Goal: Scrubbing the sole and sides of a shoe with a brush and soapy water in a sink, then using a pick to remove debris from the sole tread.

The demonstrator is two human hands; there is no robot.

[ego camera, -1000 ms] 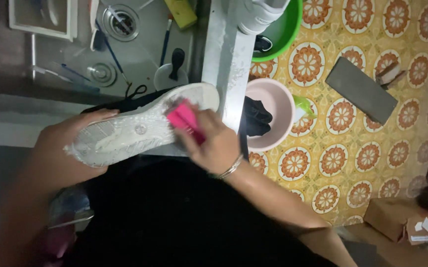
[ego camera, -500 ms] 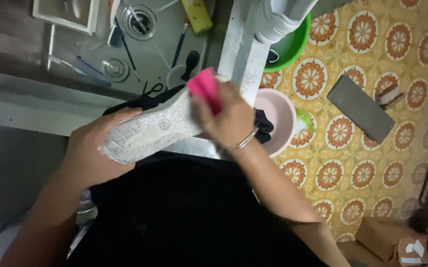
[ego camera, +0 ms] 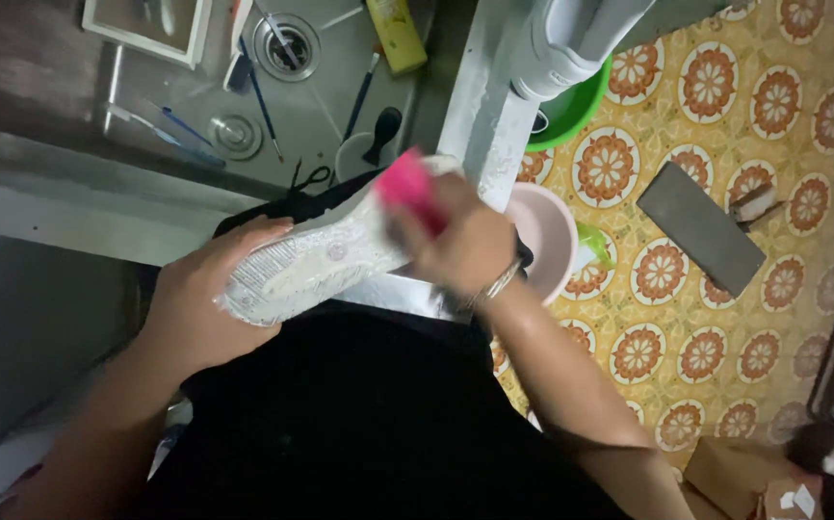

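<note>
My left hand grips the heel end of a shoe turned sole up, its pale tread facing the camera. My right hand is closed around a pink brush pressed against the toe end of the sole. A bracelet sits on my right wrist. Both hands are held over the front edge of a steel sink, above my dark clothing.
The sink holds a drain, several thin brushes, scissors, a yellow bottle and a framed tray. On the patterned floor stand a pink basin, a green basin with white shoes above it, a grey slab and cardboard boxes.
My right hand has slid the pink brush along the sole toward the toe. The view has shifted slightly; my left hand keeps its hold on the shoe.
</note>
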